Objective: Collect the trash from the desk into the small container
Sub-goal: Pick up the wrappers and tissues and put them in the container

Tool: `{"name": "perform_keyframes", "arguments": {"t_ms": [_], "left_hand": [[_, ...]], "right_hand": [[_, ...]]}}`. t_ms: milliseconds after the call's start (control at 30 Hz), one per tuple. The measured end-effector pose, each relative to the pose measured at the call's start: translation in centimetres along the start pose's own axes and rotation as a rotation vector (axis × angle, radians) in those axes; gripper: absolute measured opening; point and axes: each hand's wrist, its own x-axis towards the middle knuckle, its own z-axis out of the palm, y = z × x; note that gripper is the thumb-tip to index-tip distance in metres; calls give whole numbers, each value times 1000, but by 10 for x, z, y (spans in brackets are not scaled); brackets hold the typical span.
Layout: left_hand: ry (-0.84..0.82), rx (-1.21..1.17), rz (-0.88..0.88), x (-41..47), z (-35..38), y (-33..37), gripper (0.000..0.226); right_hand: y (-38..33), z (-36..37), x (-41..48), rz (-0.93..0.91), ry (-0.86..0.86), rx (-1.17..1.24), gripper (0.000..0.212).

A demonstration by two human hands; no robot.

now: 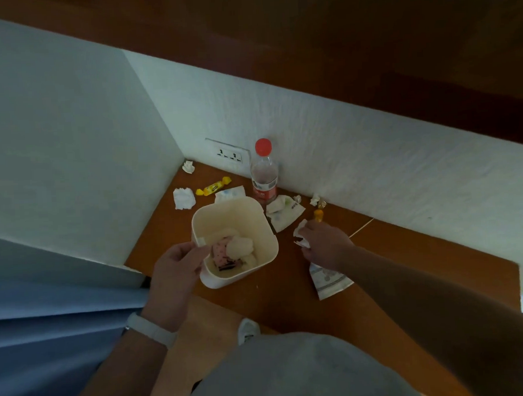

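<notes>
A small cream container (263, 228) stands on the brown desk (378, 252) and holds white tissues and a pink wrapper. My left hand (174, 270) grips its near-left rim. My right hand (326, 244) is to its right, closed on a crumpled white paper (300, 235). Under my right wrist lies a flat printed wrapper (328, 282). Behind the container are a crumpled tissue (183, 198), a yellow candy wrapper (212, 186), a folded white packet (229, 194) and a small paper ball (188, 166) in the corner. White wrappers (283, 210) lie right of the container.
A clear bottle (264, 176) with a red cap stands against the white wall, beside a wall socket (229, 155). Small paper scraps (316, 199) and an orange piece (318, 215) lie along the wall. A thin white cable (361, 227) crosses the desk. A dark shelf hangs overhead.
</notes>
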Motion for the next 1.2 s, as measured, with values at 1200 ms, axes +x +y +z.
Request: {"name": "perform_keyframes", "arguments": {"t_ms": [1200], "left_hand": [[-169,64,6,-5,30,8,9]], "right_hand": [[-68,-70,-67,-238,474,152,28]]}}
